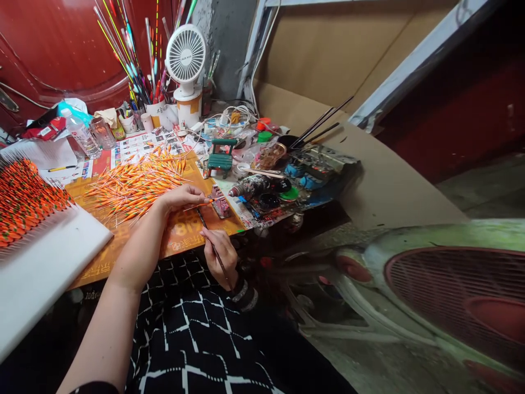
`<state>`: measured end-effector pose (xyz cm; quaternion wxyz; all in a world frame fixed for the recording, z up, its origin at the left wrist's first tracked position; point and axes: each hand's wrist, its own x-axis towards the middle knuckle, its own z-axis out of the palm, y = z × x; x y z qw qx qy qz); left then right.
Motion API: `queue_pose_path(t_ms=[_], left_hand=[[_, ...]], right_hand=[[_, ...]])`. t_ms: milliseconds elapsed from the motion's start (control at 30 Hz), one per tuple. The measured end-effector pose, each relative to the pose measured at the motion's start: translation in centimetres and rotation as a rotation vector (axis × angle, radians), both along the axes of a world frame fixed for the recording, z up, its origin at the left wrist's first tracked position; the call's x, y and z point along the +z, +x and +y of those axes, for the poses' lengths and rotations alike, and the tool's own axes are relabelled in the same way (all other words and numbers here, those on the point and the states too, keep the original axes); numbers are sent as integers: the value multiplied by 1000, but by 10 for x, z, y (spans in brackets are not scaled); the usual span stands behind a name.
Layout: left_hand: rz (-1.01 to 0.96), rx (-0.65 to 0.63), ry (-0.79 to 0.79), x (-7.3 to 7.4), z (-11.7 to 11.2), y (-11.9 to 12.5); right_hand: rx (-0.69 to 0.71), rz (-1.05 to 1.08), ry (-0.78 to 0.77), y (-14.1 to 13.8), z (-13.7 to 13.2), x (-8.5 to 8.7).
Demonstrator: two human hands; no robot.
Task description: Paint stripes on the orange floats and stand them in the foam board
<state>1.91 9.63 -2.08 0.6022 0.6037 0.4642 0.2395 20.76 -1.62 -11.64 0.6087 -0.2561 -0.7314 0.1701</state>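
My left hand pinches a thin orange fishing float by its stem, with the tip pointing right over a small paint-smeared palette. My right hand grips a fine dark paintbrush like a pen, its tip close to the float. I cannot tell whether the bristles touch it. Behind my left hand, a large heap of orange floats lies on an orange printed mat. Rows of painted floats stand in a white foam block at the left.
Paint jars, tubes and a small green chair model crowd the desk beyond the palette. A white desk fan and cups of long floats stand at the back. A large floor fan sits at the lower right, below the desk edge.
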Motion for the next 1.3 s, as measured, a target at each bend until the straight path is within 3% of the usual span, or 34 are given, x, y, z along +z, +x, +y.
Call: queue_pose_path(t_ms=[633, 1300], left_hand=[[-11, 0, 1, 1, -1, 2], [-27, -15, 34, -6, 1, 0]], right_hand=[[-37, -43, 32, -5, -1, 0], [33, -189, 48, -7, -5, 5]])
